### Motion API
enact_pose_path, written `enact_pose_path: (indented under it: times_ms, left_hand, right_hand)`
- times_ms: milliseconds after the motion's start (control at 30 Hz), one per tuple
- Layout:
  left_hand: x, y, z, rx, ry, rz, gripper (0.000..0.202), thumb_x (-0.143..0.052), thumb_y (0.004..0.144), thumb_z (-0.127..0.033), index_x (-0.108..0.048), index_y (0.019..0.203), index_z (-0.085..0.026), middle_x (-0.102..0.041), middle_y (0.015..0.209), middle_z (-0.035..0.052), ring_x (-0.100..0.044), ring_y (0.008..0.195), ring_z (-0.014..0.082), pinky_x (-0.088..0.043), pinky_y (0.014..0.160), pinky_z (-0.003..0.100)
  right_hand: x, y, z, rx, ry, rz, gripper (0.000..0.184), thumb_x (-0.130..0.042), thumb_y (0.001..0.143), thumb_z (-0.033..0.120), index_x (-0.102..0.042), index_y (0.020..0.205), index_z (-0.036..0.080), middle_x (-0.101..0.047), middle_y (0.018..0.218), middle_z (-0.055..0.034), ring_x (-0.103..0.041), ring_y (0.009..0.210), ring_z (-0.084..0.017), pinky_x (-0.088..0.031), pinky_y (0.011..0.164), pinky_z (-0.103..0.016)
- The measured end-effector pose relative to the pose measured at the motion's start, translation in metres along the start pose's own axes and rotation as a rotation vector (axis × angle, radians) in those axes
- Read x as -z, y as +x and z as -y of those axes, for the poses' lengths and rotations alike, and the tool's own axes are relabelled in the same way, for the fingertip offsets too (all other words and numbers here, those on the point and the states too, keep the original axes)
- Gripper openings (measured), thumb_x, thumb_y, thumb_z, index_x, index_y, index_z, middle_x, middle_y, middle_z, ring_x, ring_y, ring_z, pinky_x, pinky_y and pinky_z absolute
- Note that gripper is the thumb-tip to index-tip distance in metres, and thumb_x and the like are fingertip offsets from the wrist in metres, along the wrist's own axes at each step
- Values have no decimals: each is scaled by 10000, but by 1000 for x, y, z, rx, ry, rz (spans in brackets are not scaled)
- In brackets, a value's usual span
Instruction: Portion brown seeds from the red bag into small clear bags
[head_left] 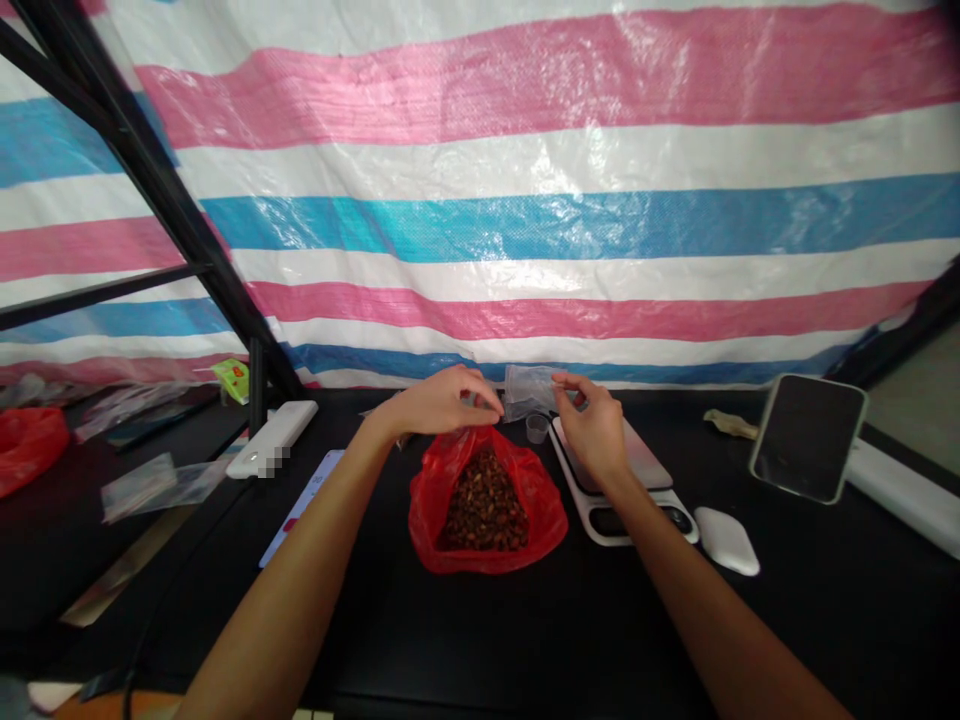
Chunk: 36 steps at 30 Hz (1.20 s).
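The right hand pinches a clear plastic bag; whether the left hand grips it too is hard to make out, above a red bag of brown pieces.

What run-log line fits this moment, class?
left hand: at clear plastic bag | right hand: pinching its edge | nearby: red plastic bag, brown pieces, kitchen scale

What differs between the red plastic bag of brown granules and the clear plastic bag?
The red plastic bag is coloured, the clear plastic bag see-through. The red bag is larger, full of brown granules; the clear bag looks empty. The red bag lies on the black table; the clear bag is raised between the left hand and right hand. Both are thin plastic.
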<state>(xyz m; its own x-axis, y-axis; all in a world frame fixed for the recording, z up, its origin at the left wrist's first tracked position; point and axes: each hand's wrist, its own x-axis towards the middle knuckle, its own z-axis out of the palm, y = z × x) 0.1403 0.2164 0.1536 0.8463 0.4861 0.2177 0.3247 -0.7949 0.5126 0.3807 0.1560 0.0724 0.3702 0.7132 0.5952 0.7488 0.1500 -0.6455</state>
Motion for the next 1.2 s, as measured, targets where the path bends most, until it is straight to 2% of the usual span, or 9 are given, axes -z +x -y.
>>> enact_pose_path:
  times_ms: [100, 200, 267, 400, 500, 667, 900, 1033, 1200]
  left_hand:
    - [4, -21, -29, -56, -10, 156, 105, -740, 862, -338, -834, 900, -308, -731, 767, 0, -632, 767, 188, -466, 870, 330]
    - [-5, -33, -29, -36, 20, 37, 182, -820, 771, -348, -815, 953, -342, -707, 741, -11, -633, 805, 216, -477, 864, 332]
    - [-10, -38, -14, 35, 125, -68, 159, -708, 880, -356, -787, 1012, -318, -707, 804, 3, -642, 857, 221, -463, 957, 373]
    - [-22, -50, 25, 551, 452, -380, 277, -509, 999, -331, -710, 1119, -183, -710, 1052, 131, -649, 1008, 285, -485, 937, 423]
    - [-38, -61, 47, 873, 587, -265, 403, -646, 925, -419, -650, 1206, -130, -670, 1213, 220, -624, 1117, 372, -496, 917, 463]
    - [-51, -64, 61, 752, 578, -285, 266, -613, 952, -308, -685, 1162, -162, -692, 1210, 176, -602, 1159, 354, -488, 957, 467]
    - [-53, -47, 32, 64, 118, -582, 220, -672, 932, -224, -694, 1149, -247, -720, 1168, 66, -592, 1169, 257, -475, 1051, 439]
    - [-66, -45, 18, -24, 89, -547, 199, -647, 931, -183, -710, 1112, -237, -708, 1152, 74, -586, 1160, 250, -474, 1061, 436]
    - [-67, -48, 12, 3, 49, -530, 237, -701, 872, -195, -720, 1105, -237, -658, 1204, 88, -547, 1209, 268, -445, 1092, 450]
  right_hand:
    - [-4, -3, -1, 42, -21, 57, 325, -549, 924, 340, -779, 1116, 215, -802, 1011, -91, -660, 806, -256, -481, 858, -415]
    - [-6, -6, 0, 74, -48, 99, 309, -552, 923, 316, -777, 1120, 237, -799, 1077, -85, -676, 909, -284, -456, 921, -461]
    - [-6, -8, 2, 83, -63, 97, 311, -540, 931, 307, -772, 1126, 242, -780, 1173, -92, -670, 1016, -309, -430, 958, -490]
    - [-4, -9, 8, 104, -98, 32, 325, -526, 948, 314, -758, 1166, 248, -740, 1271, -100, -627, 1151, -337, -390, 996, -506]
    - [-3, -10, 11, 123, -110, 7, 316, -523, 954, 314, -750, 1165, 254, -751, 1215, -94, -625, 1120, -327, -391, 974, -486]
    - [-3, -10, 12, 149, -97, -14, 263, -518, 962, 297, -754, 1068, 248, -749, 1141, -85, -633, 1069, -300, -396, 959, -463]
    - [-3, -13, 28, 297, 70, 219, 270, -523, 1010, 395, -764, 1005, 274, -782, 1028, -58, -660, 991, -270, -438, 940, -425]
    - [-9, -20, 36, 269, 84, 431, 280, -556, 983, 417, -766, 863, 275, -784, 897, -25, -648, 896, -255, -416, 905, -424]
    - [-12, -23, 36, 213, 122, 442, 293, -574, 963, 424, -746, 784, 269, -774, 843, -11, -630, 863, -247, -403, 897, -423]
